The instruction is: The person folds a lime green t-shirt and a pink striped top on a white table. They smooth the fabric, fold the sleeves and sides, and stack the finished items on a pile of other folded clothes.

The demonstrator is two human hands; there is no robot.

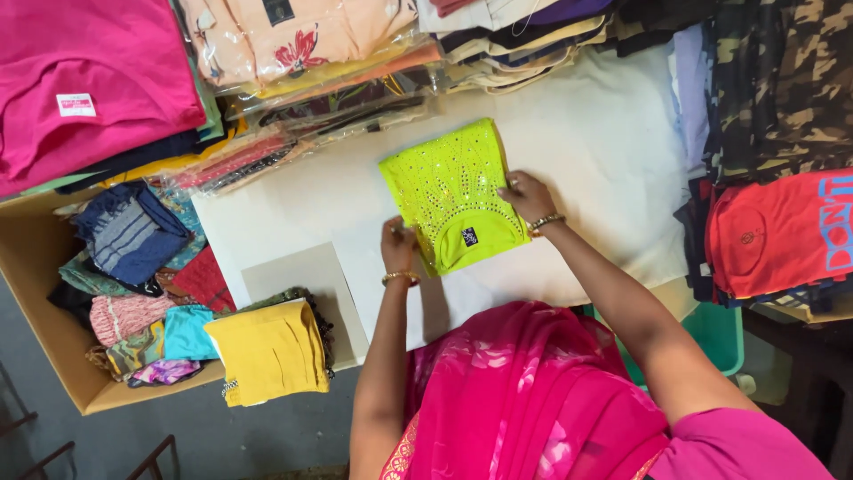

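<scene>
**Entry: neon top, held flat on white table**

Item 1. Neon top [453,197]: yellow-green, folded, studded with small shiny dots, dark label at the neckline. I see it lying on the white table [604,151], near the middle, tilted a little, neckline toward the person.

Item 2. Left hand [398,245]: I see it at the top's lower left corner, fingers closed on the fabric edge. A gold bangle sits at the wrist.

Item 3. Right hand [528,196]: I see it on the top's right edge, fingers bent and pressing the cloth; I cannot tell whether they pinch it or only rest on it. A bangle at this wrist too. The hands are apart, with the top between them.

Item 4. Surroundings. Bagged shirts [302,44] are stacked beyond the top, well apart from it. A pink shirt [89,80] lies at far left. A carton [44,320] of mixed clothes stands left of the table, with a yellow garment [271,351] just beside it. A red shirt [777,233] and a camouflage pile [782,80] lie to the right. A green bin [720,333] shows under the table edge.
</scene>
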